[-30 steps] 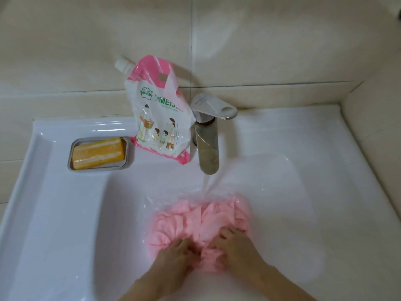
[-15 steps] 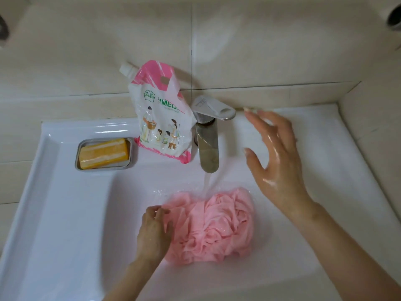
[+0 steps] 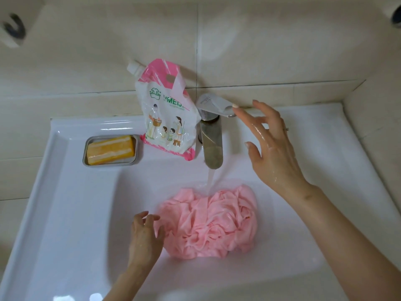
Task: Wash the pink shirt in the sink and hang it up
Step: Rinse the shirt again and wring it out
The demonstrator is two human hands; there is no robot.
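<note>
A crumpled, wet pink shirt (image 3: 212,222) is heaped in the glossy white sink (image 3: 65,213), just below the steel tap (image 3: 211,144), under its stream. The wet right hand (image 3: 273,148), fingers spread and nothing held, is set fingertip to the tap's flat lever. The left hand (image 3: 145,235), loosely curled and empty, is seen beside the shirt, lower left of the tap.
</note>
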